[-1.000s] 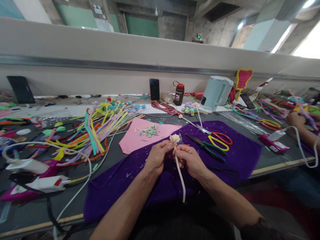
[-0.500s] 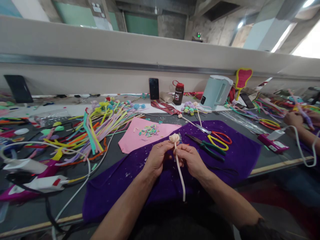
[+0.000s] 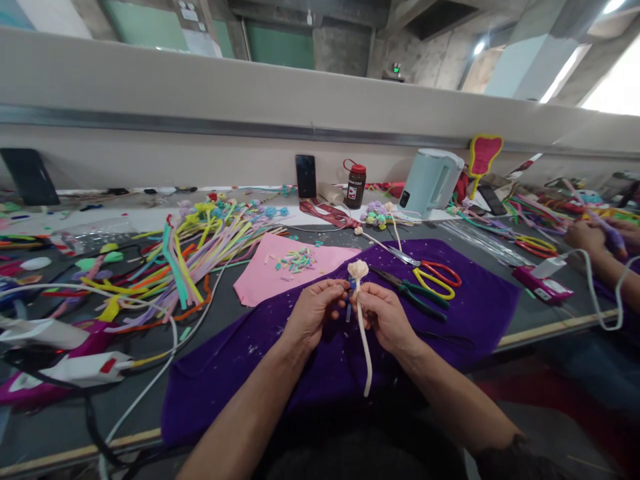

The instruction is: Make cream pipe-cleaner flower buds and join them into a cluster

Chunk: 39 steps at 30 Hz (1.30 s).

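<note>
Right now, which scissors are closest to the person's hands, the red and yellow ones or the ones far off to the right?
The red and yellow scissors on the purple cloth, just beyond the right hand. The other scissors lie farther right, by another person's hand.

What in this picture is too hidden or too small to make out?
- Head view: the small blue piece between the left hand and right hand, mostly covered by fingers.
- The bottle label, too small to read.
- The co-worker's hands, cut off by the right edge.
</note>
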Motion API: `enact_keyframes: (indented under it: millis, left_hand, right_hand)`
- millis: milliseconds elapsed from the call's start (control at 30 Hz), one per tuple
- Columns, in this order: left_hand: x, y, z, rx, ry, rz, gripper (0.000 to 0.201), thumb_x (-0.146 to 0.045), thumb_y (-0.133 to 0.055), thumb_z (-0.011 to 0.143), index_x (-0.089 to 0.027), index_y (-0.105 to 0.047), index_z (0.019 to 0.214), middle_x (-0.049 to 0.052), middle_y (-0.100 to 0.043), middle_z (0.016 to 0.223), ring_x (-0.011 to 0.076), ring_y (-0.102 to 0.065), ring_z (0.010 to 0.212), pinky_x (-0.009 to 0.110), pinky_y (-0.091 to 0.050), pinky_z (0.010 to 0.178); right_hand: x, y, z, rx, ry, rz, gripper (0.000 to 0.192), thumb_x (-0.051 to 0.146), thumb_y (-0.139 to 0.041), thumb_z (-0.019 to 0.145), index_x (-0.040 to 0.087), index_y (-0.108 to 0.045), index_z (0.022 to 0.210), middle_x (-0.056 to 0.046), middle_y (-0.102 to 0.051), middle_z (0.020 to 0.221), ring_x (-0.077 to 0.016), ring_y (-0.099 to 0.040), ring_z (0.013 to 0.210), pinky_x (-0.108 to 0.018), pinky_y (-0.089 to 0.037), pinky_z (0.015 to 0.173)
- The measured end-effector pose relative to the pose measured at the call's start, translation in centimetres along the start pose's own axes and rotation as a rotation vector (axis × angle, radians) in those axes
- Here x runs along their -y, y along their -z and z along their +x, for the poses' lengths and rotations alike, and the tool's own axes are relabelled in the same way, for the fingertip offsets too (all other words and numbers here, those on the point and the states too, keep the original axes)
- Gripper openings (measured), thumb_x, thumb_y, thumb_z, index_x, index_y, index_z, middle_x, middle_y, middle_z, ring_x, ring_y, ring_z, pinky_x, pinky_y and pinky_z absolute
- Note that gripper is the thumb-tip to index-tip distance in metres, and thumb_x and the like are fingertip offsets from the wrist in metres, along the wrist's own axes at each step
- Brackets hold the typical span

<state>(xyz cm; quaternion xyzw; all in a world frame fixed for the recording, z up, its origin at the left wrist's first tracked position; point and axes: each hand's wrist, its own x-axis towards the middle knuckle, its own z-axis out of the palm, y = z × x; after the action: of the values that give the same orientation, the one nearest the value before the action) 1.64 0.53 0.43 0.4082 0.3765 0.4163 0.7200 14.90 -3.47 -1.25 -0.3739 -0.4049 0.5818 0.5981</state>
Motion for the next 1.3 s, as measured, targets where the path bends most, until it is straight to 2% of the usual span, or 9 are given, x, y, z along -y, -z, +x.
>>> enact_keyframes:
  millis: [167,300,400,500,633,833,1300]
  left_hand:
    - [0.10,0.09,-0.14,0.016,-0.042,-0.001,0.014,-0.022,-0.071,0.060,-0.012,-0.064,0.066,-0.002,-0.053,0.051,0.0050,-0.041,0.044,0.019,-0.028,0.043]
    - [0.15,-0.04,-0.38,0.032,-0.078,0.020,0.023,-0.030,-0.071,0.063,-0.013,-0.058,0.054,-0.002,-0.050,0.048,0.0058,-0.040,0.044,0.021,-0.027,0.044]
    - [0.12,-0.20,-0.58,0.048,-0.081,0.054,0.020,-0.032,-0.070,0.065,-0.012,-0.064,0.065,0.001,-0.057,0.058,0.0080,-0.046,0.050,0.021,-0.030,0.047]
    - [0.09,-0.23,-0.66,0.079,-0.066,0.052,0.021,-0.030,-0.071,0.064,-0.013,-0.067,0.075,0.003,-0.062,0.067,0.0101,-0.051,0.057,0.021,-0.032,0.050]
    - [0.19,-0.08,-0.56,0.145,-0.061,0.028,0.022,-0.033,-0.068,0.068,-0.012,-0.064,0.065,0.003,-0.058,0.059,0.0101,-0.050,0.053,0.021,-0.031,0.048]
    - [0.49,-0.05,-0.35,0.142,-0.056,0.018,0.026,-0.036,-0.068,0.066,-0.011,-0.063,0.062,0.003,-0.057,0.056,0.0097,-0.049,0.049,0.022,-0.030,0.047]
    - [0.39,-0.28,-0.44,0.074,-0.072,0.003,0.022,-0.030,-0.071,0.062,-0.012,-0.061,0.055,0.000,-0.054,0.051,0.0064,-0.043,0.045,0.020,-0.027,0.045]
  right_hand:
    - [0.20,0.39,0.23,0.092,-0.076,0.143,0.013,0.025,-0.060,0.072,0.013,-0.059,0.067,0.003,-0.050,0.052,-0.0037,-0.039,0.036,-0.015,-0.028,0.033]
    - [0.32,0.65,0.47,0.203,-0.148,0.248,0.016,0.027,-0.064,0.068,0.012,-0.058,0.066,0.002,-0.050,0.055,-0.0035,-0.037,0.035,-0.017,-0.026,0.032]
    - [0.30,0.74,0.54,0.235,-0.170,0.254,0.018,0.029,-0.065,0.067,0.012,-0.058,0.066,0.002,-0.050,0.054,-0.0040,-0.037,0.035,-0.017,-0.026,0.032]
    - [0.09,0.78,0.50,0.214,-0.158,0.199,0.016,0.027,-0.064,0.067,0.012,-0.059,0.067,0.001,-0.052,0.054,-0.0049,-0.038,0.036,-0.017,-0.028,0.033]
    - [-0.19,0.67,0.34,0.192,-0.141,0.125,0.014,0.026,-0.061,0.070,0.013,-0.060,0.067,0.001,-0.053,0.054,-0.0048,-0.038,0.036,-0.017,-0.027,0.033]
    - [0.00,0.34,0.13,0.161,-0.135,0.012,0.013,0.026,-0.062,0.068,0.014,-0.059,0.064,0.004,-0.050,0.048,-0.0041,-0.035,0.035,-0.016,-0.028,0.033]
    - [-0.36,0.29,-0.14,0.113,-0.045,-0.138,0.014,0.027,-0.060,0.072,0.014,-0.059,0.068,0.005,-0.049,0.044,-0.0046,-0.040,0.034,-0.016,-0.029,0.035]
